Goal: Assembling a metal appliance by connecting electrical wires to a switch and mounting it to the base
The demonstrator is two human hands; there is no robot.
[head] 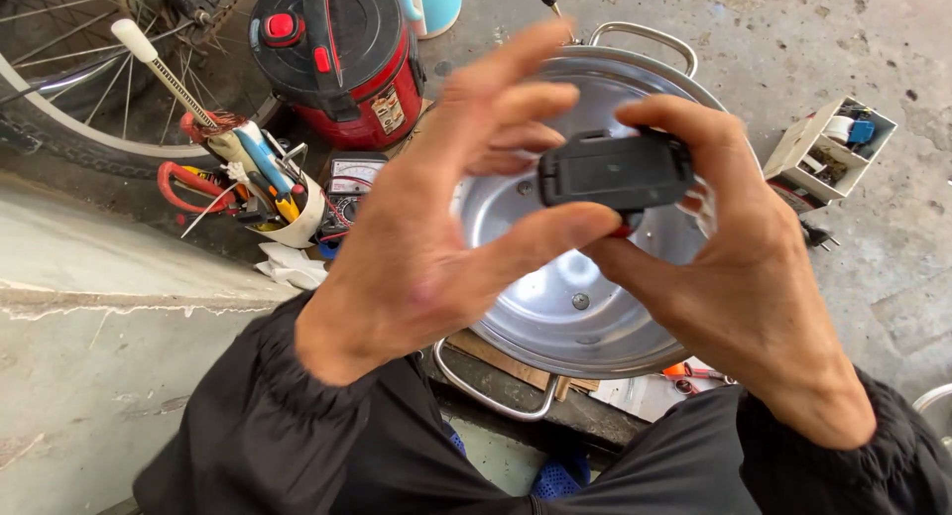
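Both my hands are raised close to the camera, together holding a small flat black plastic part (615, 170). My left hand (446, 218) pinches its lower left edge with the thumb, the other fingers spread and lifted. My right hand (729, 247) grips its right side from above and below. A trace of red shows under the part. Below the hands lies a round shiny metal pot (555, 307) with wire handles, its inside facing up. Both arms wear black sleeves.
A red and black electric cooker (342, 54) stands at the top. Left of it a white cup of tools (268, 193), a multimeter (352, 183) and a bicycle wheel (89, 89). A small white box of parts (828, 153) sits on the concrete floor at right.
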